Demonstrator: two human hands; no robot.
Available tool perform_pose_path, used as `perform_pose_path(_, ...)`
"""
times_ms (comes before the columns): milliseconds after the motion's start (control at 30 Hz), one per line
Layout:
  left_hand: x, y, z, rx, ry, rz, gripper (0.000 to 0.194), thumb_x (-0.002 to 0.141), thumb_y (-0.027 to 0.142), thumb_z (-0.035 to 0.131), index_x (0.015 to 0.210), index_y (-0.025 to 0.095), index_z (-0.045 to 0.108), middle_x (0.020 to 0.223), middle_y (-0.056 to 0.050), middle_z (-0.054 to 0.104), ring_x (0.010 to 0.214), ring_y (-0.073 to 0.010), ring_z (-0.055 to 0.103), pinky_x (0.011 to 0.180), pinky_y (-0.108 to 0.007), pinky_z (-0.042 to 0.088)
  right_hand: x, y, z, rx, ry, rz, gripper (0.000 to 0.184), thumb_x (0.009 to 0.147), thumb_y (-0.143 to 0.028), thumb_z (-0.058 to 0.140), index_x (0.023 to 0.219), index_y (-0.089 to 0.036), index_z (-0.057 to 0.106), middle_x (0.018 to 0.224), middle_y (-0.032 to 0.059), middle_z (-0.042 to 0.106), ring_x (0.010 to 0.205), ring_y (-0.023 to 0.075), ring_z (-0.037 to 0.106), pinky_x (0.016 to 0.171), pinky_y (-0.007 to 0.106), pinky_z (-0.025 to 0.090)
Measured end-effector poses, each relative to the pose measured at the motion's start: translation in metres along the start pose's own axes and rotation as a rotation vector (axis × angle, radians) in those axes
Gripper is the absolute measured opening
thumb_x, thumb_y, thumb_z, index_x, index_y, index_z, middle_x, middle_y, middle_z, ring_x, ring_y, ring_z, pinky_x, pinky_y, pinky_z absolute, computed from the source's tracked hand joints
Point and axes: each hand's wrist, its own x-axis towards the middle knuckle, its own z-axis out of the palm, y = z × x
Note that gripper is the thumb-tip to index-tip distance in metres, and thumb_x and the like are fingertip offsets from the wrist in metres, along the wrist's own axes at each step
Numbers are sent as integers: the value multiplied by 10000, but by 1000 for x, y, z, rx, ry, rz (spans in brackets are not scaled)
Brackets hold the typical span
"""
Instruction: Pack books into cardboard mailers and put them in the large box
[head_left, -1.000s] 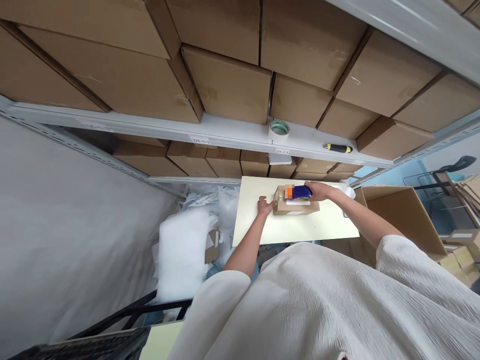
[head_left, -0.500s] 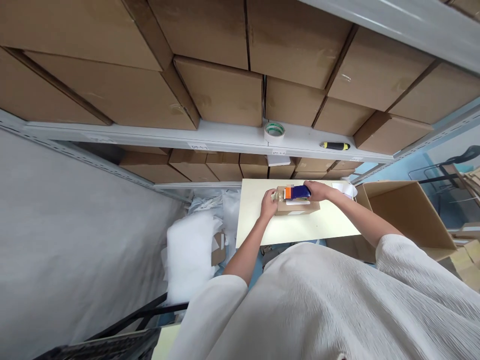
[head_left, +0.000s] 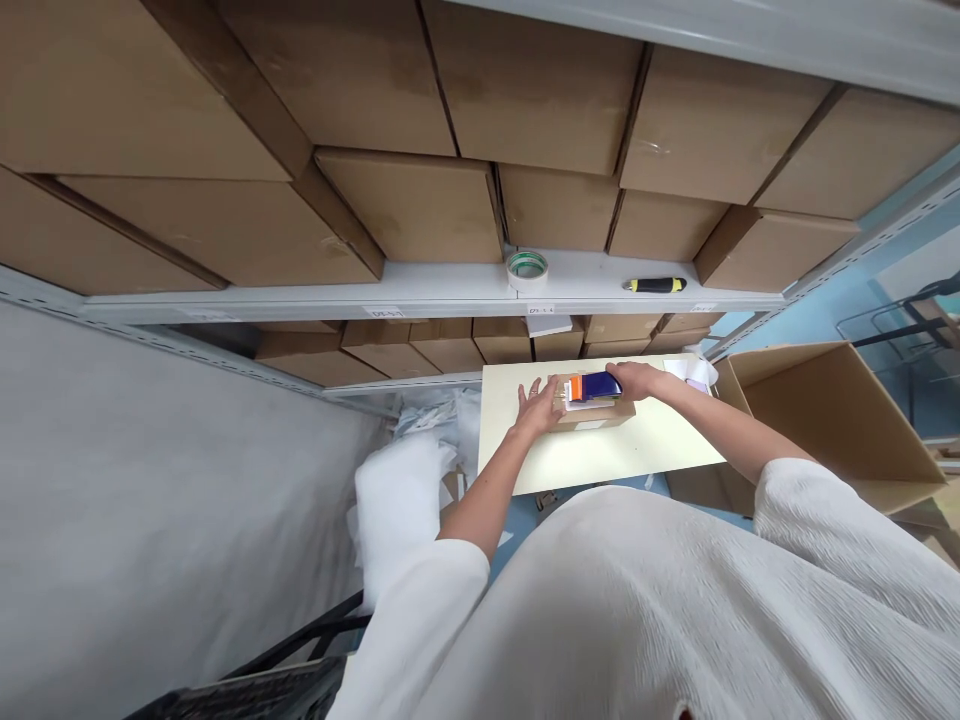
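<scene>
A small cardboard box (head_left: 596, 417) lies on a pale yellow table (head_left: 592, 455). On top of the box is a blue and orange tape dispenser (head_left: 592, 386), and my right hand (head_left: 637, 380) is closed round its handle. My left hand (head_left: 538, 406) rests against the box's left end with its fingers spread out flat.
A grey shelf (head_left: 420, 290) above the table carries a roll of tape (head_left: 526, 268) and a yellow-and-black tool (head_left: 652, 285) in front of stacked cartons. A large open carton (head_left: 832, 420) stands right of the table. White padding (head_left: 397, 490) is heaped at the left.
My left hand has moved right, from beside the box onto its left end, and its fingers have spread. The right hand stays on the tape dispenser. The view has shifted.
</scene>
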Motion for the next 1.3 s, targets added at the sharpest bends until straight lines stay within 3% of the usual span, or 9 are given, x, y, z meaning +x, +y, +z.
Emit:
perform_pose_path(233, 0, 5, -1, 76, -21, -55, 945, 878, 304, 753, 1719, 278, 322, 1649, -171, 589, 1701, -409, 252, 1358, -683, -9, -26, 54, 17, 46, 54, 9, 555, 830, -237, 826, 1326, -248, 575, 1287, 152, 723, 1116, 335, 719, 761, 337, 512)
perform_pose_path(533, -1, 11, -3, 132, -49, -122, 960, 896, 316, 724, 1743, 263, 277, 1689, -180, 538, 1689, -418, 265, 1357, -674, 4, -41, 110, 38, 58, 83, -57, 519, 844, -193, 788, 1322, -238, 593, 1264, 156, 721, 1102, 333, 706, 745, 330, 475)
perform_pose_path(867, 3, 14, -5, 166, -64, -155, 965, 887, 319, 718, 1741, 266, 272, 1685, -191, 540, 1680, -423, 287, 1353, -679, 55, -62, 210, 70, 145, 106, -26, 436, 816, -191, 818, 1200, -236, 617, 1195, 139, 728, 1093, 316, 679, 852, 341, 479)
perform_pose_path(1033, 3, 16, -4, 174, -58, -180, 975, 871, 314, 726, 1736, 274, 279, 1674, -192, 550, 1668, -418, 315, 1351, -671, 79, -57, 224, 86, 160, 88, -58, 430, 821, -187, 814, 1195, -243, 610, 1178, 126, 729, 1049, 301, 689, 818, 334, 481)
perform_pose_path(1300, 3, 23, -5, 207, -71, -216, 964, 867, 291, 743, 1717, 270, 290, 1620, -218, 583, 1645, -413, 355, 1342, -675, 105, -32, 223, 111, 181, 74, -29, 468, 837, -206, 832, 1251, -225, 614, 1201, 143, 731, 1060, 304, 713, 809, 334, 496)
